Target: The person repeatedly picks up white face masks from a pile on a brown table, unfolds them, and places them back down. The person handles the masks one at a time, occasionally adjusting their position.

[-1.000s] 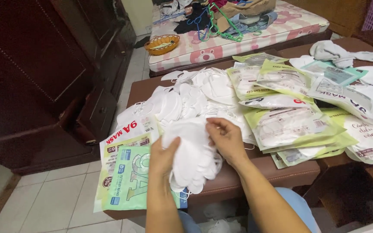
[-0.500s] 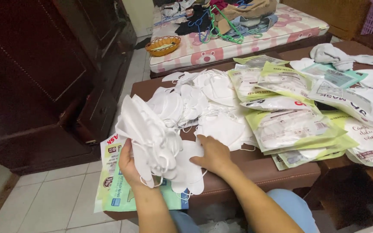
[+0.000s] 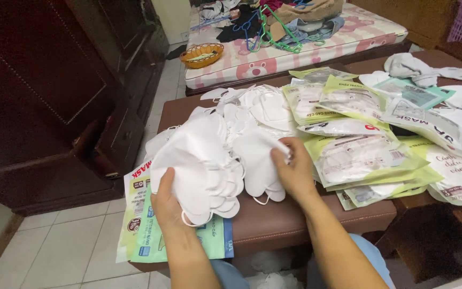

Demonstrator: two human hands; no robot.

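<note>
I see my left hand (image 3: 168,200) clamped on a fanned stack of white masks (image 3: 201,163) above the bench (image 3: 274,225); my right hand (image 3: 295,168) grips a smaller mask bundle (image 3: 258,160) beside it.

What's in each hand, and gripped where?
Left hand grips a stack of white fabric masks at its lower edge; right hand pinches another mask.
</note>
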